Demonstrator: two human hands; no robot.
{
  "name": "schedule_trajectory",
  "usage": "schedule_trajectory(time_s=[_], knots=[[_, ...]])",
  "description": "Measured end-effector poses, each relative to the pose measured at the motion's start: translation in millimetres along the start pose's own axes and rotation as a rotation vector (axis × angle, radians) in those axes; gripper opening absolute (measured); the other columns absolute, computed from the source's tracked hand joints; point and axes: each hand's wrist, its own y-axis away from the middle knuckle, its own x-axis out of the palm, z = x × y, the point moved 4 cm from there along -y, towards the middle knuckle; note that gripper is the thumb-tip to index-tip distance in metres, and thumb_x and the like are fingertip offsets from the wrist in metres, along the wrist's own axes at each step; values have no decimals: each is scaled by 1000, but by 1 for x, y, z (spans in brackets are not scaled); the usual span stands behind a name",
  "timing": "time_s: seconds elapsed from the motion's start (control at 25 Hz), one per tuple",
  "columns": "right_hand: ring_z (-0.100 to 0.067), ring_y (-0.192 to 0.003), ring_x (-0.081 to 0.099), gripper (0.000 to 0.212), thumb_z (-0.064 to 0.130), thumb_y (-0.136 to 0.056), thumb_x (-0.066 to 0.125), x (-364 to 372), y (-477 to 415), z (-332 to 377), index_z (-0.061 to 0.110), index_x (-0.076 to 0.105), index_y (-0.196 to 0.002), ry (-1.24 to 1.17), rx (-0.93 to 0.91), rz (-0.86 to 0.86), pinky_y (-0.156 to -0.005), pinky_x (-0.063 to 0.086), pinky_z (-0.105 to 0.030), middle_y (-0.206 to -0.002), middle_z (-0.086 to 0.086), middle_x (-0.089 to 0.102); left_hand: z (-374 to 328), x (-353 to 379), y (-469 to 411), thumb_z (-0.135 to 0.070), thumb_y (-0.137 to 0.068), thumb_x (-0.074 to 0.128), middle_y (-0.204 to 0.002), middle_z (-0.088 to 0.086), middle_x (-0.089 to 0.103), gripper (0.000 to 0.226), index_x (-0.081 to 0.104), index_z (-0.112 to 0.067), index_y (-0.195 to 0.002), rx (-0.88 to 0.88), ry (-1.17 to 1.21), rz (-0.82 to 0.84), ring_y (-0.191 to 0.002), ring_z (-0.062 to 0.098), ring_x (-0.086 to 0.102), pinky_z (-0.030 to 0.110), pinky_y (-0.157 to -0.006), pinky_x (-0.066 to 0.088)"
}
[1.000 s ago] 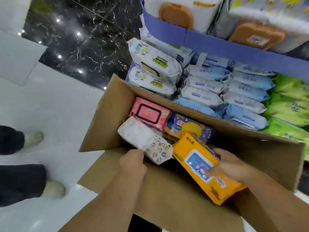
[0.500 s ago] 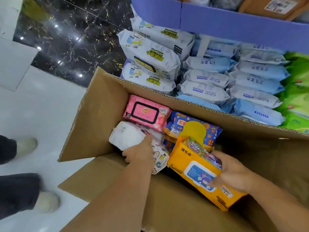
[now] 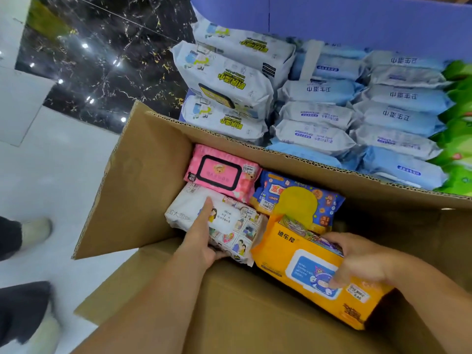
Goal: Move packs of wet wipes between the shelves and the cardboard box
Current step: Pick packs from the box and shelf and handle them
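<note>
An open cardboard box point(image 3: 143, 180) sits in front of the shelf. Inside lie a pink wipes pack point(image 3: 222, 172), a blue pack with a yellow lid point(image 3: 298, 200), a white cartoon-printed pack point(image 3: 235, 228) and an orange pack point(image 3: 301, 267). My left hand point(image 3: 201, 238) grips the near edge of the white pack, thumb laid flat on top. My right hand point(image 3: 357, 259) holds the orange pack from its right side, fingers curled over the top, thumb near the blue lid label.
Behind the box the shelf point(image 3: 357, 19) holds stacks of white packs point(image 3: 224, 80), pale blue packs point(image 3: 362, 116) and green packs point(image 3: 459, 139). A person's legs and light shoes point(image 3: 33, 231) stand at the left on the white floor. Black marble floor point(image 3: 97, 54) lies further back.
My left hand has lowered the white pack into the box beside the pink one. My right hand has brought the orange pack lower, against the blue pack. The view has tilted down.
</note>
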Motion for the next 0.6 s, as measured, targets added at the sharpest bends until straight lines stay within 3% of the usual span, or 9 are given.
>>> schedule_trajectory(time_s=[0.2, 0.36, 0.52, 0.6], knots=[[-13, -93, 75, 69, 6, -61, 93, 3, 20, -20, 34, 59, -114, -11, 99, 48, -82, 63, -38, -102, 5, 77, 10, 5, -8, -61, -74, 79, -118, 7, 76, 66, 65, -27, -128, 134, 191, -52, -104, 34, 74, 61, -89, 56], [-10, -93, 69, 64, 34, -54, 92, 6, 33, -27, 27, 60, -110, 99, 252, -96, -85, 60, -33, -106, 8, 70, 8, 8, -11, -67, -77, 74, -117, 6, 75, 69, 61, -26, -131, 137, 114, -85, -101, 32, 74, 60, -90, 56], [-16, -95, 61, 61, 41, -79, 75, 10, 36, -22, 17, 56, -133, 19, 454, -91, -76, 51, -26, -116, -4, 62, -1, 12, -5, -61, -89, 64, -116, 9, 72, 57, 59, -21, -129, 100, 74, -139, -94, 34, 72, 58, -76, 59], [-22, -102, 60, 69, 39, -81, 73, 8, 19, -36, 15, 50, -142, -76, 474, -223, -82, 50, -30, -125, -9, 61, -3, 13, -5, -62, -91, 61, -120, 11, 72, 57, 58, -21, -131, 88, 40, -126, -95, 36, 71, 60, -76, 59]])
